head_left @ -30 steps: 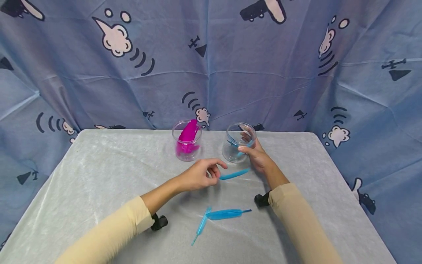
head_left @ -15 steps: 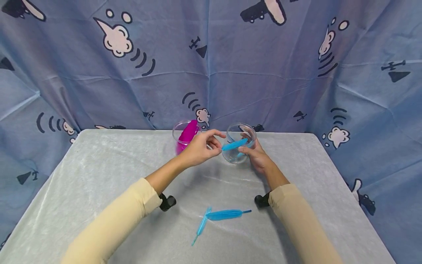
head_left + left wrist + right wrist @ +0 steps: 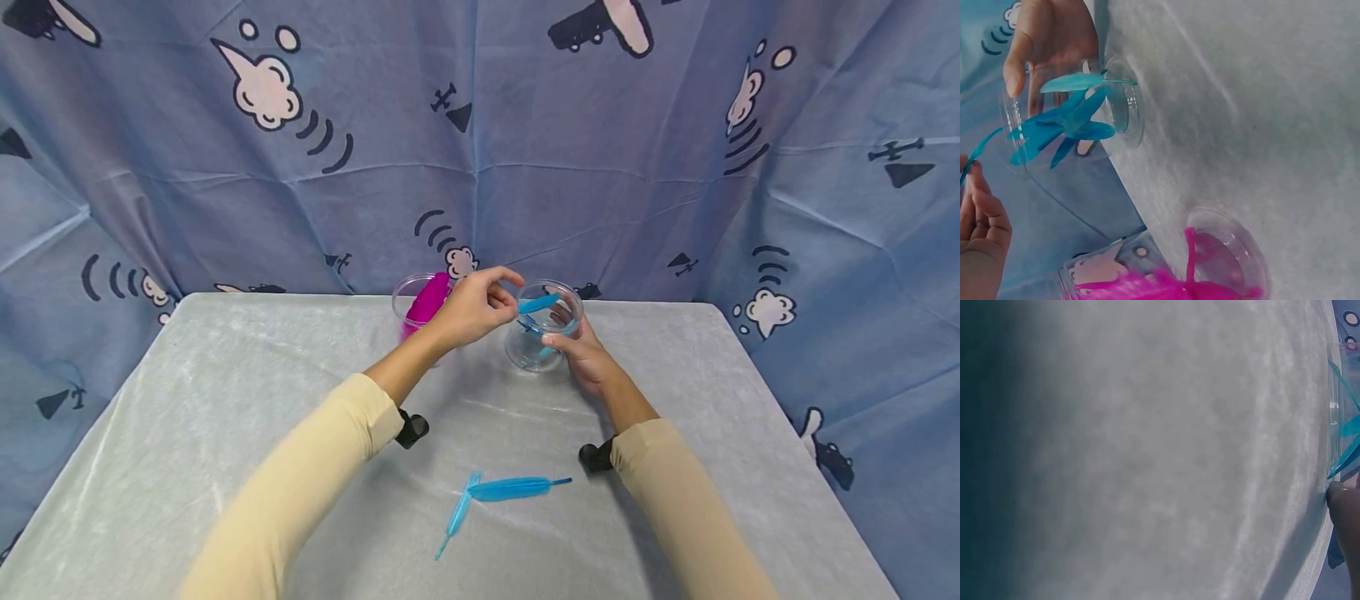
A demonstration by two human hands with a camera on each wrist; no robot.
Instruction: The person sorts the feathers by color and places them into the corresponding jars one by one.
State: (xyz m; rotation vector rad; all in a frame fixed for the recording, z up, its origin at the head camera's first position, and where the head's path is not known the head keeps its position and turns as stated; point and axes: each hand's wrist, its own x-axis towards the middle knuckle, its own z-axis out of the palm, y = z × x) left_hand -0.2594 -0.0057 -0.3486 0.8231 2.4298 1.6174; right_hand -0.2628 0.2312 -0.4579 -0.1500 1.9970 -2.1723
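Pinching the blue feather (image 3: 537, 303) by its quill end, your left hand (image 3: 472, 310) has thumb and forefinger closed on it, and the vane lies across the mouth of the clear jar (image 3: 542, 327), not yet down inside. Your right hand (image 3: 585, 354) curls round the jar's side and steadies it on the table (image 3: 225, 392). Let go now and the feather may rest on the rim or drift off, being so light. The left wrist view shows several blue feathers already inside, some reaching toward the opening as far as I can tell; they could catch the newcomer and hold it up. Mind your left forearm too: it passes just over the jar of pink feathers (image 3: 422, 304), and a dropped wrist could knock it.
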